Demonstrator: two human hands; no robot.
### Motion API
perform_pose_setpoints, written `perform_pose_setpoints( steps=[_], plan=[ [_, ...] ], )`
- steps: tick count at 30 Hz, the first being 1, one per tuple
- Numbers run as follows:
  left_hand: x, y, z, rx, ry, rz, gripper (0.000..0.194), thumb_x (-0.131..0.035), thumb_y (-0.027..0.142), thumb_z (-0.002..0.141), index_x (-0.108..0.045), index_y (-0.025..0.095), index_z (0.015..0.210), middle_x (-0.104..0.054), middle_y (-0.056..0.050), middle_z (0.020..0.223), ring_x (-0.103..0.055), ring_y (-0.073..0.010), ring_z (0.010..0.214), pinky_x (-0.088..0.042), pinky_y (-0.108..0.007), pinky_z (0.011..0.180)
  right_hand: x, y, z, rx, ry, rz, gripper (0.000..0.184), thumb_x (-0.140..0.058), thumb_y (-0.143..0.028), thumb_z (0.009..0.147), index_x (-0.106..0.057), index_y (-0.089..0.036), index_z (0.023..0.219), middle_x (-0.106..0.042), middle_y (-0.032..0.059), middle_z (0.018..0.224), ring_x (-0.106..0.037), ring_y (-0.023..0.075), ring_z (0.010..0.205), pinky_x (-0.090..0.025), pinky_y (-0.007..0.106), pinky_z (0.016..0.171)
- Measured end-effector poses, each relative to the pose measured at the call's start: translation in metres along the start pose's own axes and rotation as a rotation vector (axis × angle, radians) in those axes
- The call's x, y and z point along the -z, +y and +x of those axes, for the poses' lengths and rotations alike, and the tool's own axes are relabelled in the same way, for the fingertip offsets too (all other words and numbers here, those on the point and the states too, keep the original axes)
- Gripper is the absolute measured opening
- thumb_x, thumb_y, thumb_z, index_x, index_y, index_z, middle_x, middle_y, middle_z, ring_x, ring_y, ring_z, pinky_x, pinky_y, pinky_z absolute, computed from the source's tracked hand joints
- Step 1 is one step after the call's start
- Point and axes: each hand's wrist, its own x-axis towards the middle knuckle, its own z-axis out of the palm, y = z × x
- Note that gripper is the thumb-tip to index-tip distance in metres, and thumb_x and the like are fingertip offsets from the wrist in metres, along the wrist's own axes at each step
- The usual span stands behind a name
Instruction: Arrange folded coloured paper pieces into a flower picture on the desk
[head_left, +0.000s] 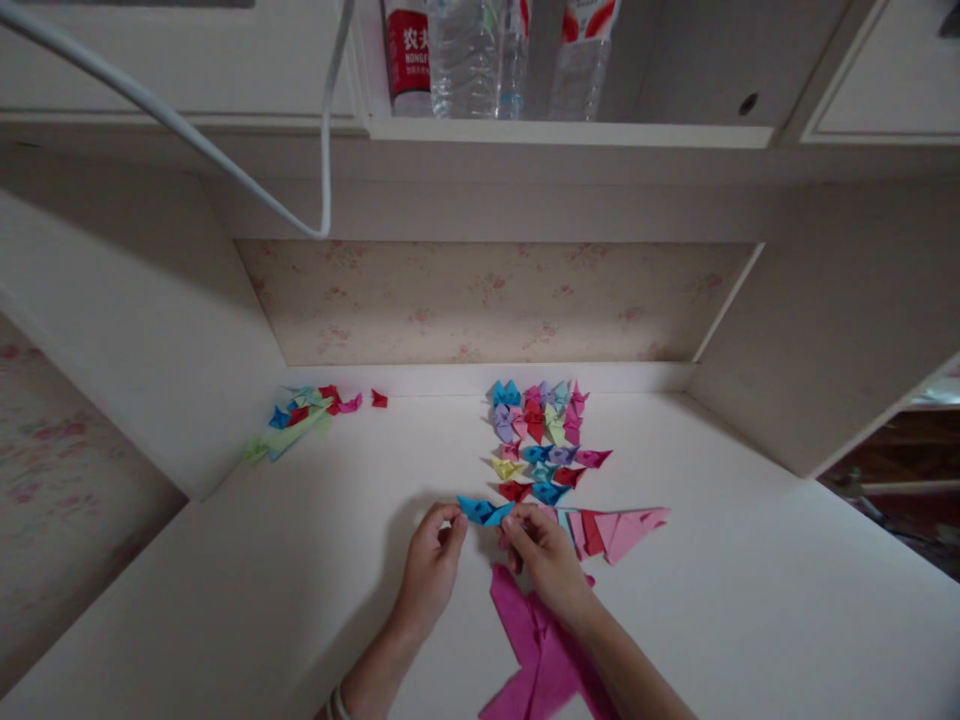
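Note:
Between my two hands is a small blue folded paper boat [484, 512], held just above the white desk. My left hand [435, 560] pinches its left tip between thumb and fingers. At its right end, my right hand [541, 555] grips the other tip. Under and beside my right wrist lies a large magenta folded paper piece [536, 645], partly covered by my forearm. A row of overlapping pink and red folded papers [619, 530] extends to the right of my right hand, its left part hidden behind the hand.
Beyond my hands, several small colourful folded papers [551, 455] sit in rows. A loose pile of folded papers [307, 410] lies at the back left, with a red piece [379, 398] beside it. Overhead are a shelf with bottles [465, 60] and a white curved tube [225, 165].

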Motion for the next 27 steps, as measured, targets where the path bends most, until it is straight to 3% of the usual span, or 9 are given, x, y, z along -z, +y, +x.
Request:
perform_pose_setpoints(
  steps=[8,12,17,23,27],
  plan=[
    [0.000,-0.007,0.001,0.010,-0.067,-0.031,0.033,-0.057,0.052,0.080,-0.058,0.019,0.083,-0.038,0.008,0.051,-0.032,-0.0078,0.042,-0.027,-0.020,0.043,-0.001,0.003,0.002,-0.007,0.006,0.065,0.033,-0.061,-0.051,0.082,-0.054,-0.019,0.076,-0.052,-0.0050,0.056,-0.043,0.0076,0.041,-0.032,0.022,0.041],
    [0.001,-0.007,0.001,-0.025,-0.057,-0.014,0.033,-0.056,0.052,0.081,-0.059,0.019,0.081,-0.045,0.006,0.055,-0.038,-0.0092,0.046,-0.030,-0.020,0.046,0.000,0.002,0.001,0.005,0.025,0.059,0.033,-0.061,-0.051,0.081,-0.056,-0.019,0.076,-0.052,-0.0042,0.058,-0.040,0.0079,0.042,-0.030,0.022,0.041],
    [0.002,-0.007,0.001,-0.138,-0.066,0.054,0.032,-0.056,0.049,0.083,-0.063,0.018,0.083,-0.058,0.000,0.070,-0.049,-0.0134,0.060,-0.038,-0.022,0.055,0.003,-0.005,0.000,0.058,0.089,-0.055,0.033,-0.064,-0.049,0.080,-0.064,-0.020,0.096,-0.058,-0.0013,0.063,-0.043,0.0106,0.048,-0.027,0.022,0.043],
    [0.001,-0.002,-0.004,-0.212,-0.143,0.139,0.033,-0.050,0.047,0.087,-0.066,0.018,0.085,-0.061,-0.003,0.078,-0.054,-0.0177,0.070,-0.042,-0.025,0.064,0.008,-0.021,-0.001,-0.005,0.066,-0.078,0.034,-0.059,-0.051,0.083,-0.064,-0.018,0.080,-0.060,-0.0009,0.057,-0.037,0.0085,0.043,-0.024,0.021,0.041],
    [-0.002,0.002,-0.008,-0.232,-0.226,0.211,0.033,-0.048,0.046,0.088,-0.066,0.019,0.083,-0.062,-0.004,0.078,-0.053,-0.0178,0.069,-0.041,-0.025,0.063,0.023,-0.035,-0.005,-0.031,0.032,-0.127,0.033,-0.058,-0.050,0.083,-0.063,-0.018,0.078,-0.060,-0.0022,0.057,-0.039,0.0076,0.040,-0.029,0.020,0.040]
  ],
)
